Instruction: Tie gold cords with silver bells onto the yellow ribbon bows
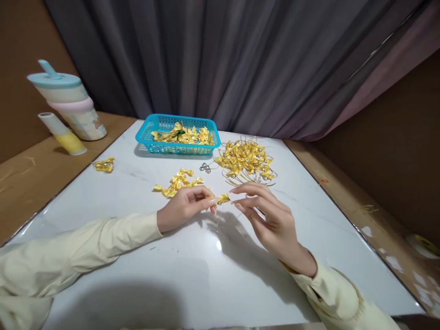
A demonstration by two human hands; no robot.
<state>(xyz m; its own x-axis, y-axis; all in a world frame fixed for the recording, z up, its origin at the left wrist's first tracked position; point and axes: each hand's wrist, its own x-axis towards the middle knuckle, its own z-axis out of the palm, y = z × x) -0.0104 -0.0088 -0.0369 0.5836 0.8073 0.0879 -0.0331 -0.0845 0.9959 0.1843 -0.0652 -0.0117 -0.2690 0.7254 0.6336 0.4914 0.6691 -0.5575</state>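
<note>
Between the thumb and fingers of my left hand (pixel 187 206) is a small yellow ribbon bow (pixel 223 198), with a silvery bead or bell just below its middle. My right hand (pixel 270 217) is just right of the bow, thumb and fingertips drawn close together. A shiny silvery item (pixel 259 213) shows inside the right palm, too hidden to name. Behind my left hand lies a loose group of yellow bows (pixel 178 182). A few silvery beads or bells (pixel 205 168) sit beyond it. Farther right is a heap of yellow bows with beads and thin gold cords (pixel 244 158).
A blue plastic basket (pixel 142 137) holding more yellow bows stands at the back of the white table (pixel 137 270). At left are a lidded tumbler (pixel 77 107), a yellow-and-white spool (pixel 65 135) and a small bow bundle (pixel 104 165). A dark curtain (pixel 178 55) hangs behind.
</note>
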